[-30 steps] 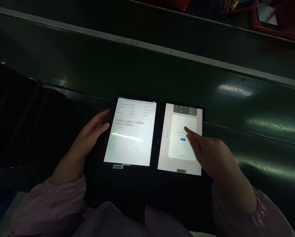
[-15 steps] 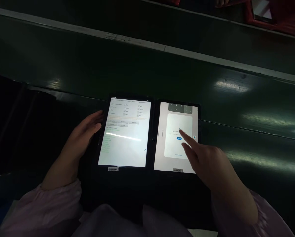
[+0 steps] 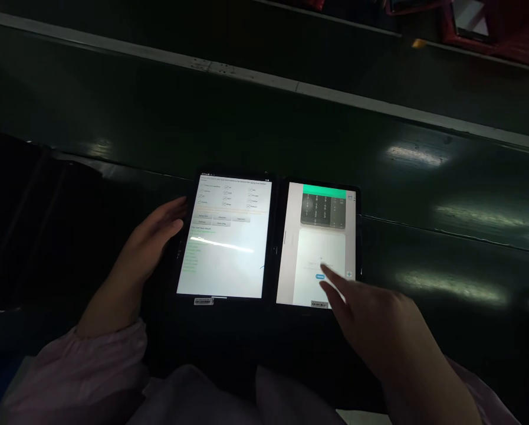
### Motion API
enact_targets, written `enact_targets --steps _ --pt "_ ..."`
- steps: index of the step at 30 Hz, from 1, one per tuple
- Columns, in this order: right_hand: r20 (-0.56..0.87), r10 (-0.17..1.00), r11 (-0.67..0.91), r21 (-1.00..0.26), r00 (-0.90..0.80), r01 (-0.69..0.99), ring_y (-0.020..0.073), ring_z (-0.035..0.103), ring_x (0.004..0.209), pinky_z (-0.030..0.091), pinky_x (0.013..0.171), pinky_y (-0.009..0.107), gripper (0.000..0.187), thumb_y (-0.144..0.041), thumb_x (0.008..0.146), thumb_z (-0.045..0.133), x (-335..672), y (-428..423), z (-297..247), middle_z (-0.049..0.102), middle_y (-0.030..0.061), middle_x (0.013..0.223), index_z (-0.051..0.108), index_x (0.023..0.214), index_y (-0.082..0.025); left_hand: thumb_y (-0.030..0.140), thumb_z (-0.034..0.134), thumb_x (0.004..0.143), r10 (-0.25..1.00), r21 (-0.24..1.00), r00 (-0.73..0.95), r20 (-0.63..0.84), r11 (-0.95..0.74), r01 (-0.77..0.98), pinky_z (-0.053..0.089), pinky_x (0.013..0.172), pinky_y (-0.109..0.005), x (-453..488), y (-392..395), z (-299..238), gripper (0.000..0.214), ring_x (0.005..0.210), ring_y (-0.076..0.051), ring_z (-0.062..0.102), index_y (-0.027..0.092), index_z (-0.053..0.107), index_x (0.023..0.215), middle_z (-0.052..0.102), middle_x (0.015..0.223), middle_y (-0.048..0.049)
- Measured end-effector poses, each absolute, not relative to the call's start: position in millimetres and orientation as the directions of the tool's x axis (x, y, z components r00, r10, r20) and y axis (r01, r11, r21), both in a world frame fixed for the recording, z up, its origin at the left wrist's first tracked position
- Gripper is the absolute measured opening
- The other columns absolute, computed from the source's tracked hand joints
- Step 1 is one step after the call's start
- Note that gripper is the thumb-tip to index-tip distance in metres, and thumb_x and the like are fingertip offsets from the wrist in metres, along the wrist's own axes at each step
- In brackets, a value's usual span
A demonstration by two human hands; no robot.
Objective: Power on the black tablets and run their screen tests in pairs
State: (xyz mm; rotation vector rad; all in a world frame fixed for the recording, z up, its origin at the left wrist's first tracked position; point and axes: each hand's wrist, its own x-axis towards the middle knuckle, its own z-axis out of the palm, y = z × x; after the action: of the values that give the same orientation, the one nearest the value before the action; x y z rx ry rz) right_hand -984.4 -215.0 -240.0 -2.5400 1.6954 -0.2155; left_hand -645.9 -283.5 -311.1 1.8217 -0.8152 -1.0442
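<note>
Two tablets with lit screens lie side by side in front of me. The left tablet (image 3: 224, 265) shows a list with tick boxes, grey buttons and lines of green text. My left hand (image 3: 151, 242) rests along its left edge, fingers stretched out and thumb apart, not wrapped round it. On the right tablet (image 3: 319, 242), stacked app cards show, one dark with a keypad and one pale with a blue button. Over that pale card is my right hand (image 3: 374, 316), index finger extended and thumb apart. I cannot tell whether the fingertip touches the glass.
A dark green bench top (image 3: 246, 136) carries the tablets, with a pale strip (image 3: 255, 77) crossing it. Red trays (image 3: 507, 44) stand at the far right, one with a screen device (image 3: 470, 18) in it. A small orange thing (image 3: 418, 43) is near them.
My right hand has moved down the right tablet, and its app cards have slid down too, with a green-topped card edge now showing above. A hand at the far top right is gone.
</note>
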Motion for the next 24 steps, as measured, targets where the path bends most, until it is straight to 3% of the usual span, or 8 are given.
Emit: enact_targets --steps 2,6,9,13,15,18,21,24 --pt "0.117 -0.915 -0.398 -0.113 0.385 -0.911 0.0082 0.043 0.03 0.025 0.037 0.02 0.06 -0.034 0.118 0.027 -986 -230 -245 0.055 -0.0013 0.041 0.08 0.132 -0.011 0.034 0.081 0.06 -0.833 0.898 0.44 -0.336 -0.423 -0.116 0.052 0.123 -0.055 -647 -284 -309 0.049 0.14 -0.037 0.069 0.029 0.083 0.109 0.083 0.13 -0.0038" --pt "-0.04 -0.944 -0.326 -0.061 0.328 -0.944 0.0088 0.044 0.033 0.024 0.04 0.019 0.047 -0.029 0.113 0.044 -987 -245 -252 0.053 -0.0029 0.04 0.069 0.147 -0.009 0.031 0.08 0.063 -0.835 0.9 0.438 -0.332 -0.42 -0.118 0.054 0.121 -0.055 -650 -285 -305 0.044 0.136 -0.036 0.071 0.029 0.082 0.107 0.085 0.126 -0.0032" --pt "-0.152 -0.939 -0.3 -0.072 0.307 -0.951 0.0086 0.043 0.031 0.021 0.04 0.019 0.041 -0.025 0.108 0.053 -987 -233 -245 0.052 -0.0041 0.038 0.075 0.142 -0.016 0.03 0.08 0.065 -0.832 0.893 0.436 -0.343 -0.433 -0.124 0.053 0.121 -0.055 -650 -284 -305 0.043 0.134 -0.036 0.073 0.03 0.083 0.109 0.085 0.125 -0.0028" --pt "-0.205 -0.907 -0.33 -0.198 0.369 -0.923 0.0087 0.053 0.034 0.026 0.04 0.018 0.038 -0.024 0.108 0.051 -987 -212 -230 0.064 -0.0017 0.045 0.088 0.114 -0.026 0.031 0.08 0.067 -0.844 0.901 0.43 -0.319 -0.411 -0.137 0.053 0.121 -0.055 -645 -282 -312 0.046 0.135 -0.036 0.072 0.029 0.083 0.113 0.084 0.128 -0.0037" --pt "-0.164 -0.909 -0.345 -0.218 0.382 -0.913 0.0084 0.052 0.033 0.027 0.04 0.018 0.042 -0.028 0.112 0.045 -987 -211 -228 0.063 -0.0016 0.045 0.086 0.121 -0.024 0.031 0.081 0.067 -0.852 0.909 0.423 -0.309 -0.396 -0.133 0.053 0.121 -0.055 -642 -281 -315 0.047 0.136 -0.036 0.071 0.029 0.083 0.114 0.083 0.13 -0.0039" --pt "-0.128 -0.934 -0.316 -0.143 0.335 -0.938 0.0082 0.043 0.029 0.022 0.038 0.019 0.048 -0.033 0.114 0.039 -988 -219 -234 0.053 -0.0039 0.038 0.074 0.143 -0.015 0.031 0.081 0.07 -0.855 0.908 0.417 -0.308 -0.395 -0.138 0.052 0.122 -0.054 -640 -280 -318 0.047 0.137 -0.036 0.071 0.029 0.083 0.117 0.083 0.132 -0.0039" --pt "-0.218 -0.933 -0.268 -0.112 0.286 -0.957 0.0084 0.044 0.03 0.021 0.038 0.019 0.046 -0.027 0.111 0.044 -987 -225 -239 0.053 -0.0039 0.038 0.071 0.145 -0.013 0.031 0.08 0.072 -0.857 0.907 0.411 -0.311 -0.396 -0.14 0.051 0.123 -0.055 -639 -279 -320 0.047 0.139 -0.036 0.07 0.028 0.082 0.118 0.082 0.133 -0.0046" --pt "-0.304 -0.908 -0.248 -0.163 0.288 -0.955 0.0095 0.052 0.033 0.026 0.039 0.019 0.043 -0.023 0.108 0.049 -985 -221 -237 0.06 -0.0031 0.042 0.074 0.142 -0.015 0.03 0.08 0.074 -0.865 0.911 0.397 -0.306 -0.388 -0.143 0.051 0.123 -0.056 -640 -279 -320 0.045 0.14 -0.036 0.069 0.027 0.081 0.119 0.082 0.133 -0.0056"
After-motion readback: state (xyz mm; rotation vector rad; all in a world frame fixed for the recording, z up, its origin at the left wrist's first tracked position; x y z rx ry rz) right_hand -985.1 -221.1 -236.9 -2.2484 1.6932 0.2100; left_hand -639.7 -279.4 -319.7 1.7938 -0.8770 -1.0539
